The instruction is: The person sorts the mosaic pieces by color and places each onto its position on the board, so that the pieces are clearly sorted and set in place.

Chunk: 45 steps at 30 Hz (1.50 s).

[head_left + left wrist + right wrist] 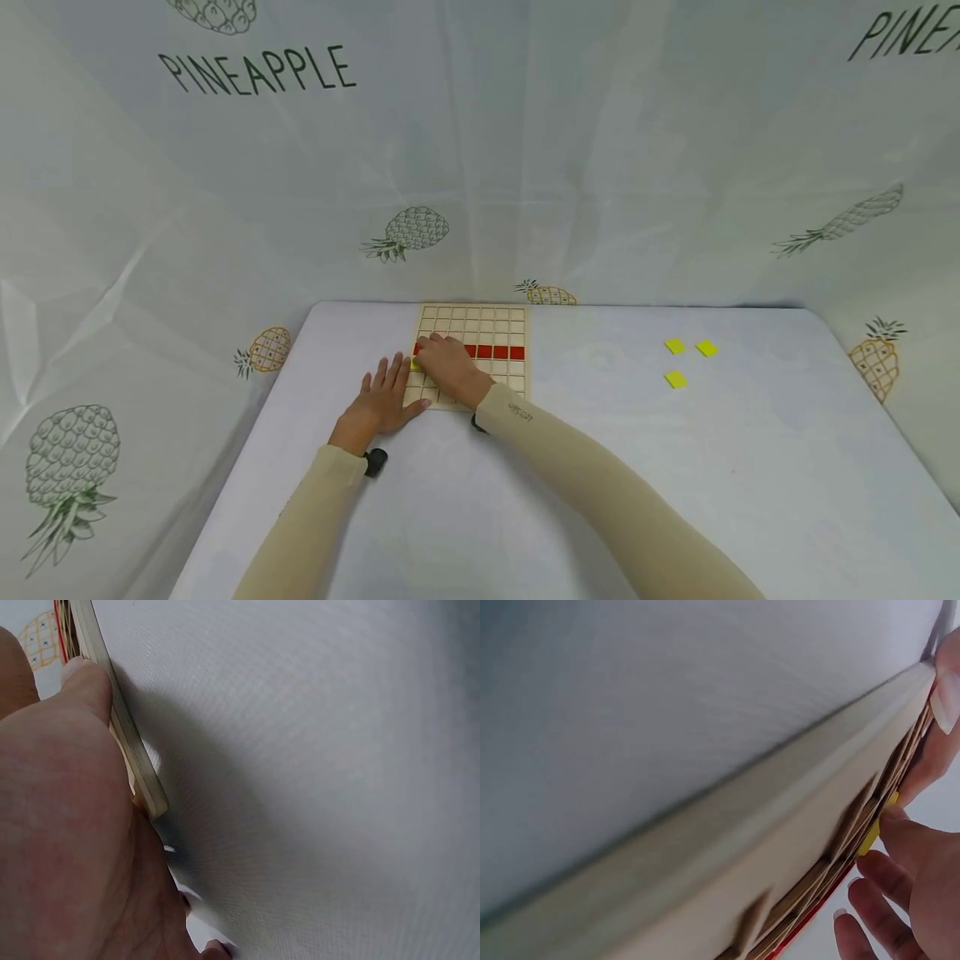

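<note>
A pale wooden grid board (512,321) lies at the far edge of the table, with a row of red squares (501,352) across its middle. My left hand (378,406) rests flat along the board's left side, fingers straight; its thumb touches the near edge. My right hand (450,367) reaches over the board's left part and hides several cells. In the right wrist view, this hand's thumb and forefinger pinch a small yellow square tile (871,837) at the board's surface, just nearer than the red row. Whether the tile sits fully in its cell cannot be told.
Three loose yellow square tiles, a left one (675,346), a right one (707,348) and a nearer one (676,379), lie on the right part of the white table (600,467). A pineapple-printed cloth (600,167) hangs behind the table.
</note>
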Tool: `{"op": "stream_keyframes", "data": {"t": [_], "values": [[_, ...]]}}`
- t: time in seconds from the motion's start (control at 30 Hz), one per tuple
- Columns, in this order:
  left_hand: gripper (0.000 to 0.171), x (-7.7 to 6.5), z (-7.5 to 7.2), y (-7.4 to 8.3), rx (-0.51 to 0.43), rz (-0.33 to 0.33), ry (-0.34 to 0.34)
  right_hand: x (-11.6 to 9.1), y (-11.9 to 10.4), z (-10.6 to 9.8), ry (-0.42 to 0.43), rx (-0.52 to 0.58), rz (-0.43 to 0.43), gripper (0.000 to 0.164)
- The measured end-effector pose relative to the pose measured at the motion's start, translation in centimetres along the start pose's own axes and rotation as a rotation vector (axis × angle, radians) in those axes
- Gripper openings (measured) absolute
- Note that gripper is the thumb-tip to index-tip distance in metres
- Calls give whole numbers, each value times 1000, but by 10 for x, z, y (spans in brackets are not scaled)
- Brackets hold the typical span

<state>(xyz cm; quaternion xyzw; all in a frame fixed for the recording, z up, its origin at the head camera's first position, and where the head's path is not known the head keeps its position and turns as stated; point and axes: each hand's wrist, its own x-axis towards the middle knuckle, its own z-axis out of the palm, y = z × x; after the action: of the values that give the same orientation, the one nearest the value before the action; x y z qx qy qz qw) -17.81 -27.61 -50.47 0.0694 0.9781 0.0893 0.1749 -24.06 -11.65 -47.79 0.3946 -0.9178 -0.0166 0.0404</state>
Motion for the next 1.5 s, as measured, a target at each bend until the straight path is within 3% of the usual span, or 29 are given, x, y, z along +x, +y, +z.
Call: {"op": "stream_keyframes", "data": {"t": [0.2,0.37,0.6,0.77,1.17,1.5], "values": [[96,4,2,1,-8,4,-7,-7,2,0,-36,-56,-43,30],[96,7,3,3,15,-1,-14,-15,7,1,-3,-78,-65,32],[97,9,1,7,22,5,2,-35,27,-9,40,30,-35,33],[98,11,1,5,14,5,-1,-62,52,-18,78,72,-26,37],[100,11,4,-1,-17,-8,-21,-140,108,-16,271,-66,-72,39],[100,2,1,-3,-62,8,1,-200,146,-7,283,-96,-14,44]]}}
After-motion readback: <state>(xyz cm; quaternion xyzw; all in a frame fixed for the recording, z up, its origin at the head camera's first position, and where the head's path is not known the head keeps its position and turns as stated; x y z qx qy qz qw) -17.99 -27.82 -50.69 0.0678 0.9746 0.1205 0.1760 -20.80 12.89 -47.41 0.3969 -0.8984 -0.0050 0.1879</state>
